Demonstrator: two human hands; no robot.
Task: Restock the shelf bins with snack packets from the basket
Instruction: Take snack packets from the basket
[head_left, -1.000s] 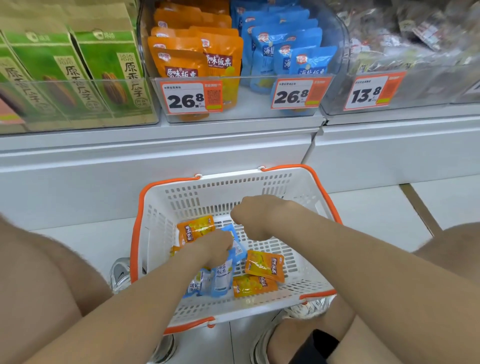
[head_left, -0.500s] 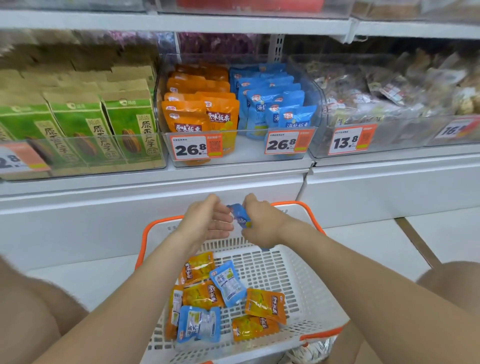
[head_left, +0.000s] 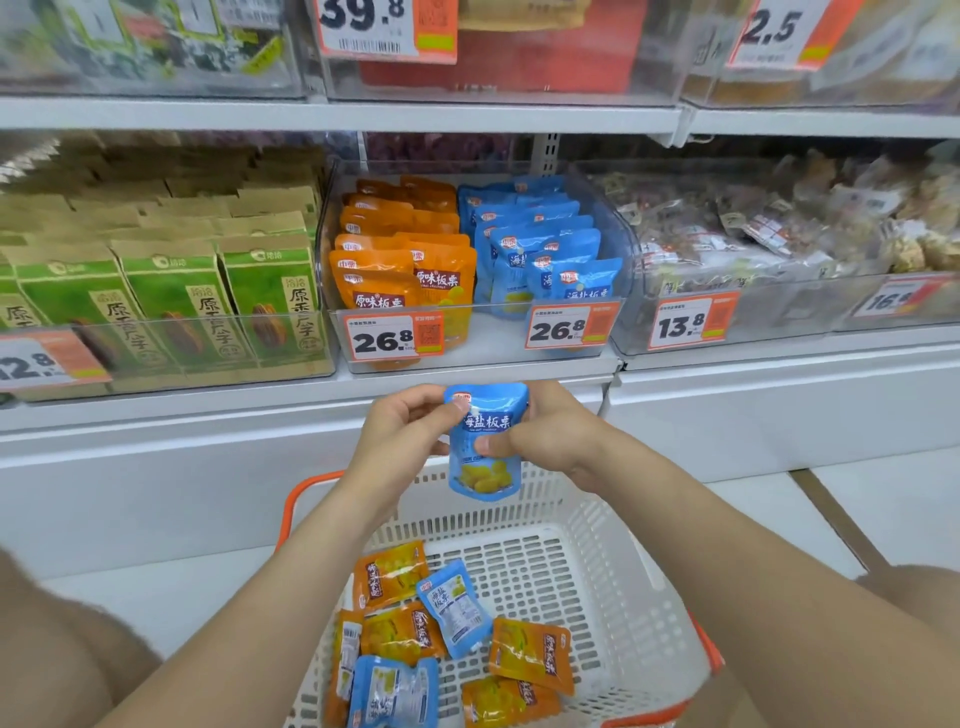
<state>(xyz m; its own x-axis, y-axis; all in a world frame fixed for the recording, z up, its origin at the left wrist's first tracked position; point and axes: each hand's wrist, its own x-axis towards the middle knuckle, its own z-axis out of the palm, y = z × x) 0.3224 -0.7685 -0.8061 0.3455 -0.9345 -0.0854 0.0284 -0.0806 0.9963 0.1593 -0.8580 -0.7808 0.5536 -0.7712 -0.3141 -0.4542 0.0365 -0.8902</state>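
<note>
I hold a blue snack packet (head_left: 485, 441) upright in front of the shelf's lower white panel, above the basket. My left hand (head_left: 402, 431) pinches its upper left corner. My right hand (head_left: 545, 431) grips its right side, thumb across the front. Below, the white basket (head_left: 623, 587) with orange rim holds several orange packets (head_left: 389, 574) and blue packets (head_left: 454, 605) lying flat. On the shelf straight ahead a clear bin (head_left: 621, 244) holds orange packets (head_left: 400, 249) on its left side and blue packets (head_left: 540, 244) on its right side.
Green boxes (head_left: 176, 306) fill the bin to the left. A clear bin of mixed wrapped snacks (head_left: 779, 244) stands to the right. Orange price tags (head_left: 395, 340) hang on the bin fronts. Another shelf (head_left: 337, 111) with bins runs above. My knees frame the basket.
Both hands rose out of the basket with a blue packet and now hold it upright, facing me. The view tilted up toward the shelf.
</note>
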